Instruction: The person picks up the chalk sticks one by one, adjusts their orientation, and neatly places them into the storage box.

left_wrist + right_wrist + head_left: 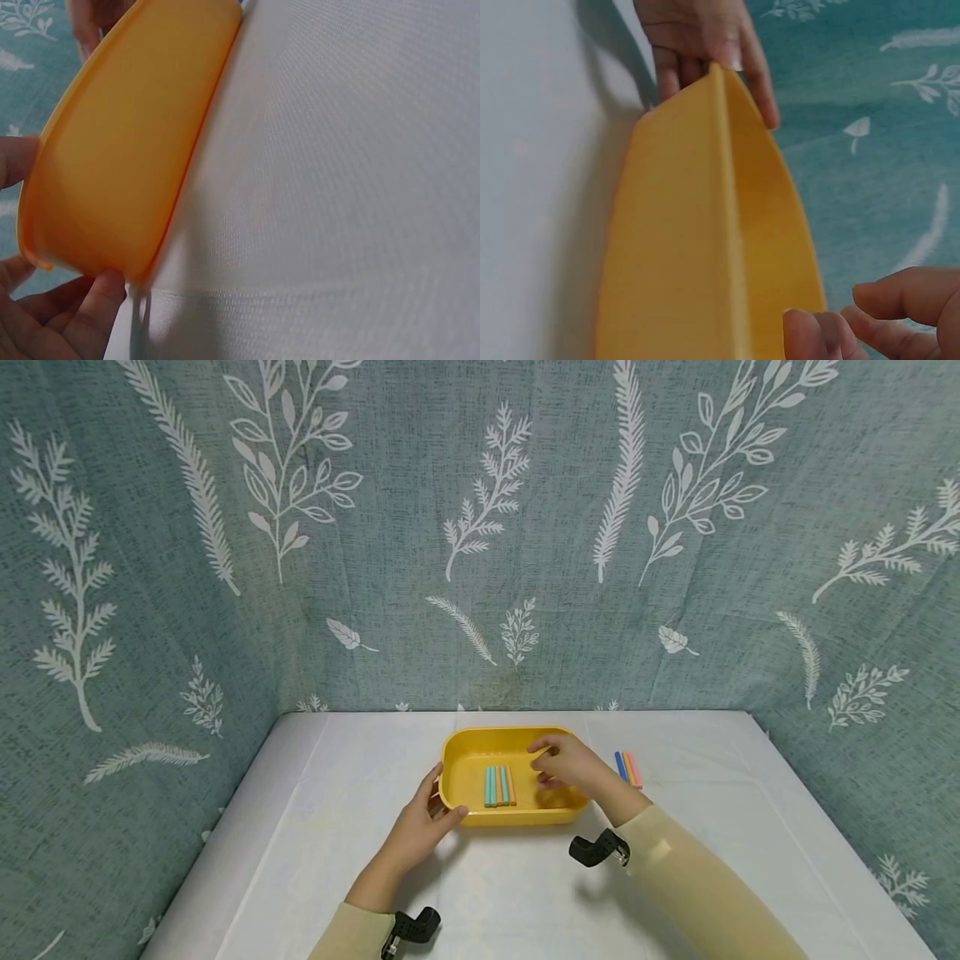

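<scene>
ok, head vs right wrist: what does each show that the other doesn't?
Head only: the row of five teal and orange sticks in the tray, the blue, orange and pink sticks to its right, and the sleeves.
Right wrist only: the palm side of the left hand.
Both: the tray, both hands, the white cloth and the leaf-patterned fabric.

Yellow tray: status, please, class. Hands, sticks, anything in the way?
Left hand grips yellow tray. Five sticks inside, other sticks outside at right. Right hand, apparently empty, overhangs tray's right side; no other obstruction seen.
</scene>
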`<state>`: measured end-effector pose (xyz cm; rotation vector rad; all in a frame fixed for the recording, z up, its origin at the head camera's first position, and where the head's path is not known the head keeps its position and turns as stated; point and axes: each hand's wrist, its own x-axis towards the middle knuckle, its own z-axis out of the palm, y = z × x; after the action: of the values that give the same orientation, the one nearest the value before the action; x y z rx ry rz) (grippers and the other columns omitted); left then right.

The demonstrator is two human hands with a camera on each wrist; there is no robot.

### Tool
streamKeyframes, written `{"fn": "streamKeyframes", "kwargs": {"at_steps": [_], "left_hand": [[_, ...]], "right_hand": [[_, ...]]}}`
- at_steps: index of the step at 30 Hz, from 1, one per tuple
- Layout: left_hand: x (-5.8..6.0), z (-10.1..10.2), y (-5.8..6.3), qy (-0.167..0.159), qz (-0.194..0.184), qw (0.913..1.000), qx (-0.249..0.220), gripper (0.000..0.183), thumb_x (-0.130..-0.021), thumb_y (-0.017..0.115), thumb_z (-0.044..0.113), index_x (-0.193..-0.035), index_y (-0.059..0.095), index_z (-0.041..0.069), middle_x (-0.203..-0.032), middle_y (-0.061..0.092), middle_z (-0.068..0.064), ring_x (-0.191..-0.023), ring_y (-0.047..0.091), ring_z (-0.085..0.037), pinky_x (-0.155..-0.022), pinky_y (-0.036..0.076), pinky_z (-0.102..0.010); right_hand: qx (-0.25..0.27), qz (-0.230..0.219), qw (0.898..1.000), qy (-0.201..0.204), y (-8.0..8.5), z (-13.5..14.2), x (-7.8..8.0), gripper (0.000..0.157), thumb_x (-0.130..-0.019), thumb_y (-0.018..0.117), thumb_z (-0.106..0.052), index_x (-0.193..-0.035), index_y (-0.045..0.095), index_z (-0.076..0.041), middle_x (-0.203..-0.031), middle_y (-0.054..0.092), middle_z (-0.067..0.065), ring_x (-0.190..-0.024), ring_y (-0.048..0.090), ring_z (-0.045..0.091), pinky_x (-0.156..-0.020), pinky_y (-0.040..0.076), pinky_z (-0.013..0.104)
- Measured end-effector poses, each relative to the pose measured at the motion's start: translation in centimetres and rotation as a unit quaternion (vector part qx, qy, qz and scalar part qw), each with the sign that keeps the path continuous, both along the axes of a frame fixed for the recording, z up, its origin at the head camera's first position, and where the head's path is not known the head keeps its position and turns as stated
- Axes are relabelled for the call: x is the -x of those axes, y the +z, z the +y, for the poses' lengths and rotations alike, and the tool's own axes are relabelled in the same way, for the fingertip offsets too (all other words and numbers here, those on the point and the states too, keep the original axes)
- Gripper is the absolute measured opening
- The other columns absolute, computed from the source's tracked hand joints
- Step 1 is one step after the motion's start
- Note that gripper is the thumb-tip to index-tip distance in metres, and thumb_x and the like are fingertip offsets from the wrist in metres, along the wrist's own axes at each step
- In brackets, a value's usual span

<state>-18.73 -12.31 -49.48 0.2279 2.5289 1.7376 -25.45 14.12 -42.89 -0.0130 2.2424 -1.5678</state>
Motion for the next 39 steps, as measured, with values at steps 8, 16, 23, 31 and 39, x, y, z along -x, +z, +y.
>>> {"fn": "streamKeyframes", "kwargs": {"at_steps": [8, 16, 23, 31, 39], "left_hand": [[0.0, 0.0, -0.1, 0.000, 0.002, 1.0000, 0.002, 0.085, -0.083, 0.069, 0.031, -0.148, 0.014, 0.026, -0.143, 0.036, -0.014, -0.125, 0.044, -0.027, -0.097, 0.043, -0.036], [0.0, 0.0, -0.1, -0.001, 0.000, 1.0000, 0.000, 0.085, -0.083, 0.069, 0.031, -0.148, 0.014, 0.028, -0.143, 0.036, -0.014, -0.126, 0.043, -0.027, -0.097, 0.043, -0.035], [0.0, 0.0, -0.1, 0.000, -0.005, 1.0000, 0.007, 0.085, -0.083, 0.069, 0.032, -0.148, 0.014, 0.029, -0.143, 0.036, -0.014, -0.125, 0.043, -0.027, -0.097, 0.043, -0.035], [0.1, -0.1, -0.2, -0.002, -0.009, 0.9999, 0.013, 0.085, -0.083, 0.069, 0.034, -0.148, 0.014, 0.028, -0.143, 0.035, -0.015, -0.126, 0.042, -0.028, -0.098, 0.042, -0.036], [-0.9, -0.1, 2.1, -0.024, -0.014, 0.9995, -0.014, 0.091, -0.081, 0.070, 0.037, -0.149, 0.013, 0.015, -0.143, 0.032, -0.023, -0.126, 0.040, -0.035, -0.098, 0.041, -0.041]], "right_hand": [[0.007, 0.008, 1.000, -0.016, 1.5, 2.5, -0.7, 0.034, -0.089, 0.059, -0.008, -0.122, 0.055, -0.001, -0.107, 0.054, 0.022, -0.076, 0.058, 0.025, -0.075, 0.056, 0.043], [0.001, 0.031, 0.999, -0.026, 1.9, 5.4, -1.4, 0.036, -0.089, 0.059, -0.010, -0.123, 0.053, 0.001, -0.107, 0.053, 0.021, -0.080, 0.058, 0.026, -0.075, 0.056, 0.039], [-0.003, 0.066, 0.997, -0.040, 0.8, 7.5, -1.7, 0.036, -0.091, 0.059, -0.013, -0.124, 0.053, 0.001, -0.104, 0.053, 0.017, -0.084, 0.059, 0.028, -0.074, 0.057, 0.035], [-0.018, 0.093, 0.993, -0.072, -0.5, 10.0, -1.5, 0.032, -0.092, 0.057, -0.016, -0.121, 0.055, -0.003, -0.102, 0.054, 0.017, -0.084, 0.059, 0.026, -0.077, 0.055, 0.038], [-0.038, 0.121, 0.987, -0.096, -2.0, 12.5, -0.8, 0.033, -0.092, 0.055, -0.012, -0.122, 0.053, 0.002, -0.101, 0.054, 0.024, -0.075, 0.059, 0.030, -0.065, 0.054, 0.046]]}}
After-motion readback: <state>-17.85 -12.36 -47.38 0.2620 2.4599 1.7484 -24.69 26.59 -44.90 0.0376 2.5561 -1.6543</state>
